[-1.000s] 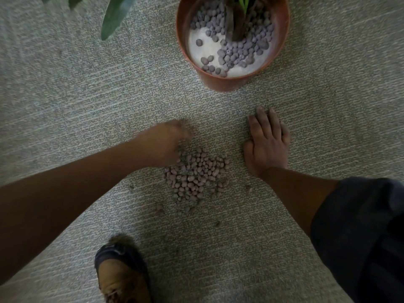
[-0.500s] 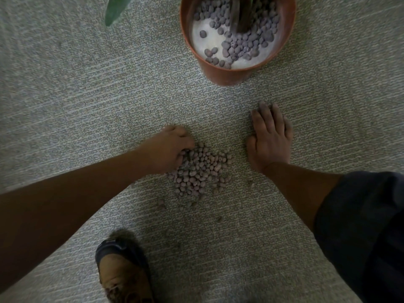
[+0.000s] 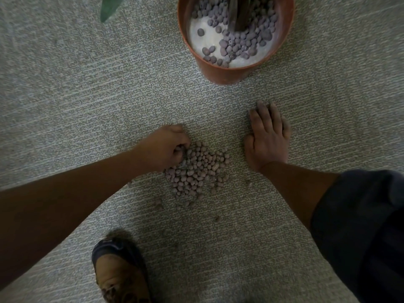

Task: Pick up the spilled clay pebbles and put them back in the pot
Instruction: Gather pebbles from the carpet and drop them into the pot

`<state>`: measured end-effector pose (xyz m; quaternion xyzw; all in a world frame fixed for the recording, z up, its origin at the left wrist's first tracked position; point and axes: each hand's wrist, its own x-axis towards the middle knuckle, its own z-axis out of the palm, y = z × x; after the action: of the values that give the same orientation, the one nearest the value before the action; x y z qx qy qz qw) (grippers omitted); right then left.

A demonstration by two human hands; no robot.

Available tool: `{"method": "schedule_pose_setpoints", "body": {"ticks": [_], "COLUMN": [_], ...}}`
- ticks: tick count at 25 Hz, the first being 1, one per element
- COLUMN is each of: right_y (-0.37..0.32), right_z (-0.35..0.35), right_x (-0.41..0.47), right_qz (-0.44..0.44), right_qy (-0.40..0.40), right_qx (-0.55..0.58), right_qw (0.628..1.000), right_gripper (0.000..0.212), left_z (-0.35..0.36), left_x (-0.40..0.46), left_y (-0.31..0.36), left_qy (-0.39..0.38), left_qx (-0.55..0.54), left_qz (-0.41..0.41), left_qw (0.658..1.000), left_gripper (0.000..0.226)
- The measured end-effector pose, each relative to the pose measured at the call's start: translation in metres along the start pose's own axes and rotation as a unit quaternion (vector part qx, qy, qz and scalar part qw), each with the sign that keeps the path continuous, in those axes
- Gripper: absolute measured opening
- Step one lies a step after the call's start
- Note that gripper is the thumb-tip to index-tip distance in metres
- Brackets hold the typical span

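Note:
A heap of greyish-purple clay pebbles [image 3: 200, 171] lies on the grey carpet in the middle of the view. My left hand [image 3: 166, 147] sits at the heap's upper left edge, its fingers curled down into the pebbles and closing on some of them. My right hand [image 3: 267, 136] rests flat on the carpet to the right of the heap, fingers straight, a short gap from the pebbles. The terracotta pot [image 3: 220, 73] stands farther away at the top, with white filling, several pebbles and a dark plant stem inside.
A few stray pebbles [image 3: 158, 203] lie on the carpet just below the heap. My foot in a dark sandal [image 3: 119, 270] stands at the bottom centre. A green leaf tip [image 3: 109, 7] hangs at the top left.
My left hand has come down onto the heap's left edge and curled its fingers into the pebbles. The right hand has stayed flat on the carpet.

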<state>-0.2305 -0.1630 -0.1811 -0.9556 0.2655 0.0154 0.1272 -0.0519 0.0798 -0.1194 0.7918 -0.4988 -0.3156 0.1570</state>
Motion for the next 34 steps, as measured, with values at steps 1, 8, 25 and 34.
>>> {"method": "schedule_pose_setpoints", "body": {"ticks": [1,8,25,34], "right_y": [0.0,-0.001,0.003,0.003], "right_z": [-0.001,-0.002,0.005,0.004], "right_x": [0.0,0.0,0.0,0.0], "right_qz": [0.001,0.0,-0.004,-0.004], "right_qy": [0.0,0.002,0.011,0.001], "right_qx": [0.001,0.004,0.002,-0.005], "right_qw": [1.0,1.0,1.0,1.0], "right_gripper": [0.063,0.063,0.063,0.063], "left_z": [0.001,0.005,-0.006,-0.054], "left_x": [-0.001,-0.004,-0.003,0.03], "left_y": [0.0,0.0,0.002,0.066], "left_qy": [0.01,0.032,0.005,0.188], "left_qx": [-0.007,0.02,0.04,-0.149], "left_qz": [0.001,0.018,0.048,0.05], "left_qw": [1.0,0.999,0.998,0.97], "left_gripper": [0.026,0.027,0.037,0.014]}}
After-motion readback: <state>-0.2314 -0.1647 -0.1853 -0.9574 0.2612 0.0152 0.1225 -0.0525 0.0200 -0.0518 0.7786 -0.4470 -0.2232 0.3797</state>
